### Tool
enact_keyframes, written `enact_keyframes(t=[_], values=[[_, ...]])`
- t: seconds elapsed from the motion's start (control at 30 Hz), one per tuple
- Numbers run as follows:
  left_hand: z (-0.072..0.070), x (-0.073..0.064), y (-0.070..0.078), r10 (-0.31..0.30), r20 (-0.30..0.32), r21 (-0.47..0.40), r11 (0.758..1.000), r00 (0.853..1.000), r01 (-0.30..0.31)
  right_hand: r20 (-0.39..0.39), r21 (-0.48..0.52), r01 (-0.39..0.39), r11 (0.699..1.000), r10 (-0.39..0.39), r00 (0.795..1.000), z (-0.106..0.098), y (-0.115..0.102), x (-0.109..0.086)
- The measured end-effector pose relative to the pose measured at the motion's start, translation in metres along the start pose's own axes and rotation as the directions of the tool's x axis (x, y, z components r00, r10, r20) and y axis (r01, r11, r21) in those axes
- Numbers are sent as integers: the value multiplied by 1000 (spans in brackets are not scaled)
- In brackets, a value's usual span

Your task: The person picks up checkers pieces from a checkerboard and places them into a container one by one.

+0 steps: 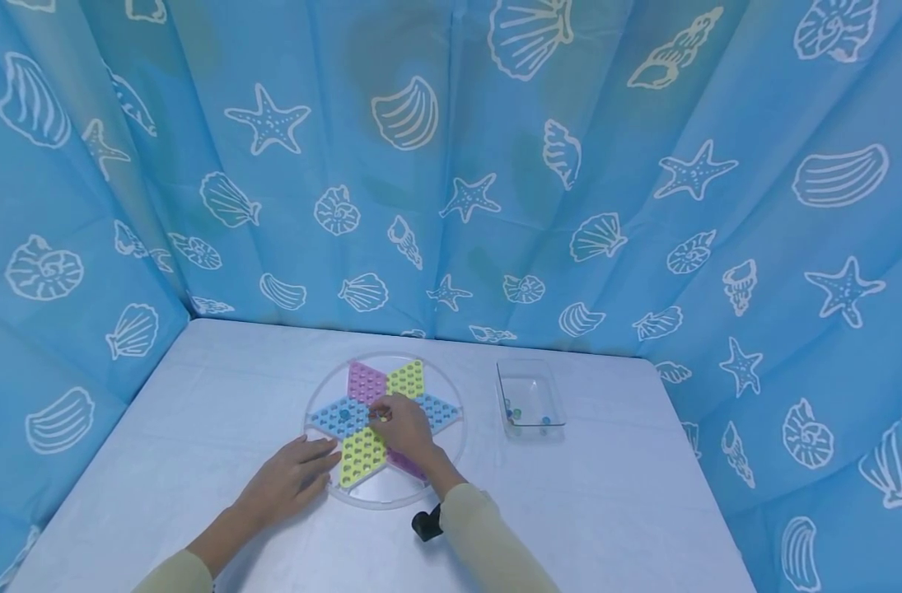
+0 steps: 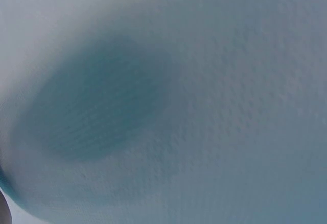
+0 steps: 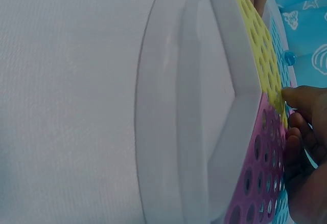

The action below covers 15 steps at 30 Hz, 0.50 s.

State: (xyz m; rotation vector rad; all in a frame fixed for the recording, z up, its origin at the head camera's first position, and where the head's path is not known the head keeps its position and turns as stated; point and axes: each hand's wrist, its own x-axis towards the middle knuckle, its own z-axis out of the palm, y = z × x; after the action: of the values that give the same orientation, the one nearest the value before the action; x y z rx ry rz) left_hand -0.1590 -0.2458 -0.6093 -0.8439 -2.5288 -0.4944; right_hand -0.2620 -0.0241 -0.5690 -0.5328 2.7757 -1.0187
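A round Chinese checkers board (image 1: 384,501) with a pink, yellow and blue star full of holes lies on the table. One blue-green marble (image 1: 344,415) sits in its left blue point, and the same marble (image 3: 289,58) shows in the right wrist view. Over the board's middle is my right hand (image 1: 404,424), thumb and fingers bent with their tips close to the holes; I cannot tell whether a marble is between them. My left hand (image 1: 291,478) rests at the board's left rim, fingers loosely extended. Only blurred pale fabric fills the left wrist view.
Right of the board stands a clear rectangular container (image 1: 530,362) with several marbles (image 1: 516,414) inside. A white cloth covers the table (image 1: 614,494). Blue curtains (image 1: 451,165) with a shell and starfish print hang behind it and at both sides.
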Motion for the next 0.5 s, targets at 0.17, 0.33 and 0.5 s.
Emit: enact_keyframes(t=[0.17,0.33,0.5], values=[[-2,1,1,0,6,0,1000,1000,0,-8,10,6,1000,-6,1000,-1,0,-1],[-4,3,3,-4,13,6,1000,1000,3,1,91,29,995,-30,1000,-3,3,-2],[-6,3,5,-13,19,6,1000,1000,13,-6,161,65,985,-65,998,-7,7,-1]])
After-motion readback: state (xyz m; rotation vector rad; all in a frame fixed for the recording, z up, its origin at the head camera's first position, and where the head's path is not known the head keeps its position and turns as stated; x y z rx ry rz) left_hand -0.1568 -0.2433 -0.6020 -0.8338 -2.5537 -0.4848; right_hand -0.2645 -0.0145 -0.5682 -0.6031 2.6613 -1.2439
